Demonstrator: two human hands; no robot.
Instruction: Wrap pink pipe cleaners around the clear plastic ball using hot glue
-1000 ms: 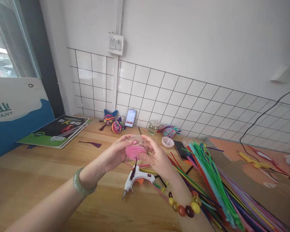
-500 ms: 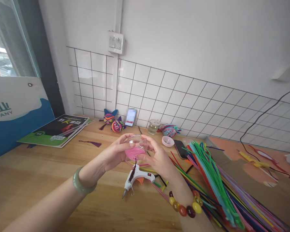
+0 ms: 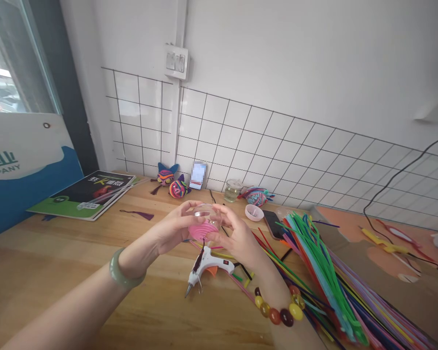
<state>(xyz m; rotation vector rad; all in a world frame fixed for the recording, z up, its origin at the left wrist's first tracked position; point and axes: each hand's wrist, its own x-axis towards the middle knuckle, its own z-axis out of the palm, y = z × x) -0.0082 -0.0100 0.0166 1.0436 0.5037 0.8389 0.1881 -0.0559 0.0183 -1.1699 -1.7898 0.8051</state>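
Observation:
Both my hands hold a clear plastic ball (image 3: 205, 224) above the table, its lower part wrapped in coiled pink pipe cleaner. My left hand (image 3: 173, 228) grips it from the left, thumb across the front. On the other side my right hand (image 3: 235, 236) has its fingers around the top and its thumb at the pink coil. A dark tassel (image 3: 198, 261) hangs from the underside. Just below lies a white glue gun (image 3: 208, 265), its nozzle pointing down and left, partly behind the tassel.
Pipe cleaners (image 3: 321, 272) heap up on the right. Behind stand a phone (image 3: 198, 175), a glass jar (image 3: 232, 190) and colourful wrapped ornaments (image 3: 178, 187). A small pink bowl (image 3: 254, 212), a dark phone (image 3: 273, 224), a loose tassel (image 3: 140, 215) and books (image 3: 87, 194) lie around.
My hands keep the same hold on the ball, with hardly any movement. The view has shifted very slightly.

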